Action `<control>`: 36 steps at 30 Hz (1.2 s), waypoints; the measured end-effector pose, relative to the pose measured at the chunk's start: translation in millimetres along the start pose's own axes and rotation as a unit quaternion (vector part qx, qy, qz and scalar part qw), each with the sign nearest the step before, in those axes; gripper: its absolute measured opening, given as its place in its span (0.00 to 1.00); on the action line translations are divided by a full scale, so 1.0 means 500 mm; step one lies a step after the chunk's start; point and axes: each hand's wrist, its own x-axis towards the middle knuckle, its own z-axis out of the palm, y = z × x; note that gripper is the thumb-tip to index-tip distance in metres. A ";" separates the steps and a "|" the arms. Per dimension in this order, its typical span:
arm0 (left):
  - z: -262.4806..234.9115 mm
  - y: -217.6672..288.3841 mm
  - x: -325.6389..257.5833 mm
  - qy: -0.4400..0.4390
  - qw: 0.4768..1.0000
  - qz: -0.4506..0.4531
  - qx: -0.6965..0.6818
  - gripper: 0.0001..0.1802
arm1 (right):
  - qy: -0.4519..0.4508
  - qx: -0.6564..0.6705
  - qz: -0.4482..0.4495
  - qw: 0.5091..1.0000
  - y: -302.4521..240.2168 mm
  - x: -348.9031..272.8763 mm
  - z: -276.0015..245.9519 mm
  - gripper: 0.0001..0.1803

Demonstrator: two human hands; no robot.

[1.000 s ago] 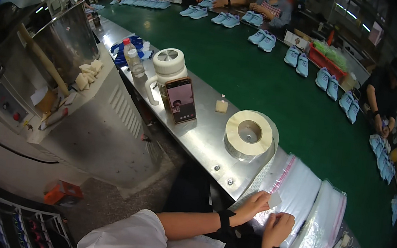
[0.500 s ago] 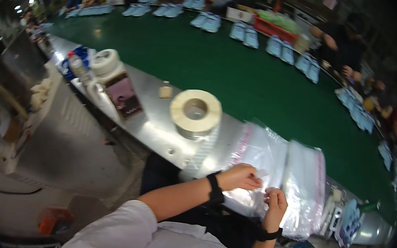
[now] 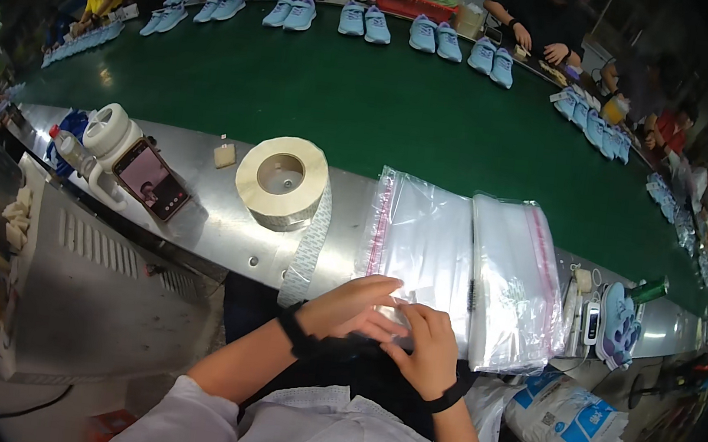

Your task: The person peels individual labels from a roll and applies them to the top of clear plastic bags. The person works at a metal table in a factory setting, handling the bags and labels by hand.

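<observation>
At far left on the steel counter (image 3: 222, 232) a phone (image 3: 154, 180) leans on a white stand. Right of it lies a large label roll (image 3: 281, 180), its strip trailing toward the lower centre. At lower centre the left hand (image 3: 346, 307) and right hand (image 3: 423, 349) meet, fingers pinching the near edge of a clear zip bag (image 3: 421, 242). Just right lies a second bag stack (image 3: 515, 279). Blue shoes (image 3: 364, 21) line the green belt (image 3: 367, 109) across the top.
</observation>
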 end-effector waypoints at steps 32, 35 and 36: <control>-0.026 -0.083 -0.091 0.116 0.978 0.170 -0.020 0.14 | -0.031 0.375 0.140 0.916 -0.021 -0.020 0.000 0.06; -0.020 -0.077 -0.099 0.110 0.974 0.194 -0.029 0.15 | -0.155 0.492 0.228 0.826 -0.050 0.014 0.014 0.05; -0.025 -0.079 -0.104 0.113 0.972 0.203 -0.035 0.14 | -0.177 0.494 0.212 0.824 -0.051 0.018 0.020 0.05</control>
